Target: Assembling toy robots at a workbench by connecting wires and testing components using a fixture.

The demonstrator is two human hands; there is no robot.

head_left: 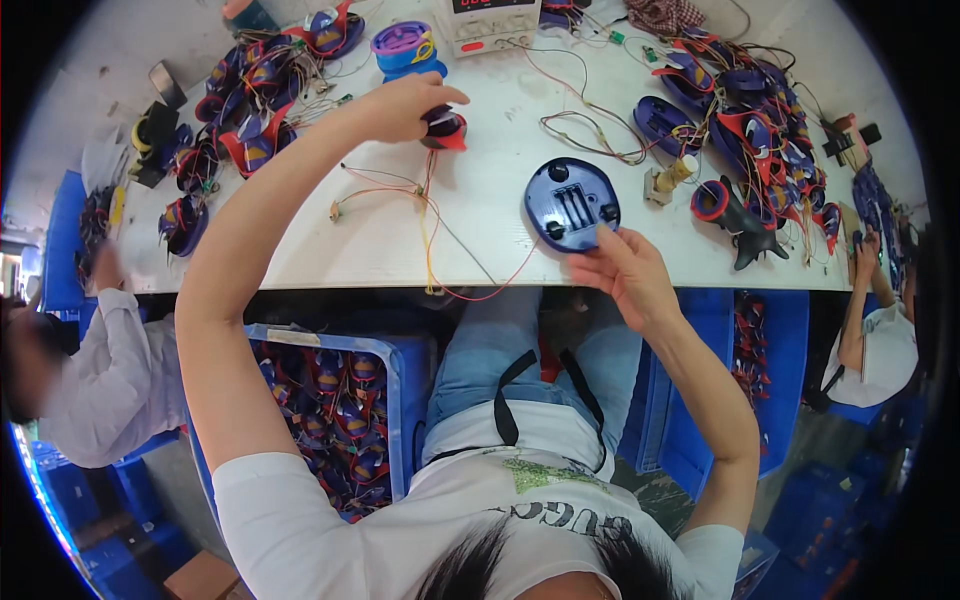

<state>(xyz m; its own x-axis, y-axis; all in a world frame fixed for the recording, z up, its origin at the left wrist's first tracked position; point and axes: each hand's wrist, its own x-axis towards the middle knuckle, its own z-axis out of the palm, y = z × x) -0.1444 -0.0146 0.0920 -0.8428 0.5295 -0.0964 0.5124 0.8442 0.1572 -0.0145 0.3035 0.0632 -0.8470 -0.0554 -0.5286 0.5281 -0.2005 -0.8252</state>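
My left hand (pixel 408 108) reaches across the white table, its fingers closed over a small red and dark plastic toy part (pixel 448 132). Part of that piece is hidden under the fingers. Thin red, yellow and dark wires (pixel 428 200) trail from it toward the table's front edge. At the lower rim of a dark blue oval plastic base (pixel 572 205), my right hand (pixel 630 275) grips with thumb and fingers. The base shows a slotted compartment in its middle. A red wire runs up to the base's left side.
Piles of wired purple and red toy parts lie left (pixel 250 90) and right (pixel 750 130). A blue spool (pixel 405 50) and a power supply (pixel 492 25) stand at the back. A blue crate (pixel 395 400) of parts sits beside my legs. Co-workers sit at both sides.
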